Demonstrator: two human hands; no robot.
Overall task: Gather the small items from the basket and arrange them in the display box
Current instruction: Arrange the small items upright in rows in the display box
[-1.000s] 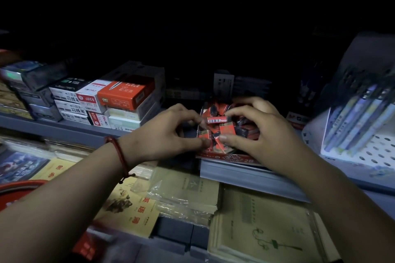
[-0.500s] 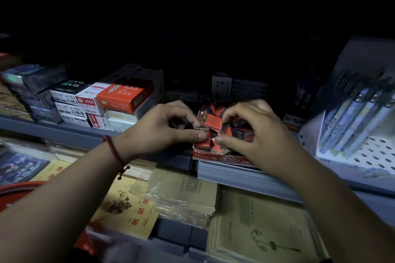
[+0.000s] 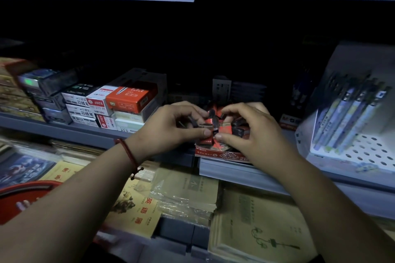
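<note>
Hands meet over the display box [image 3: 222,156], which sits at the front of the shelf [image 3: 245,172], about 5 o'clock from the middle of the view. The small items [image 3: 225,129] (red and black packets, too dim to read) lie in a loose heap inside it, not in rows.

The left hand [image 3: 168,128] has thumb and forefinger curled narrow and pinches one of them. The right hand [image 3: 253,134] does the same from the 3 o'clock side, and the two thumbs almost touch. The red basket [image 3: 21,198] is at 8 o'clock, well apart.

The main risk, I judge, is the heap. Pushing one packet in can tip a neighbour over the low front wall onto the notebooks [image 3: 256,230] at 6 o'clock. A firm press may also slide the box off the shelf.
</note>
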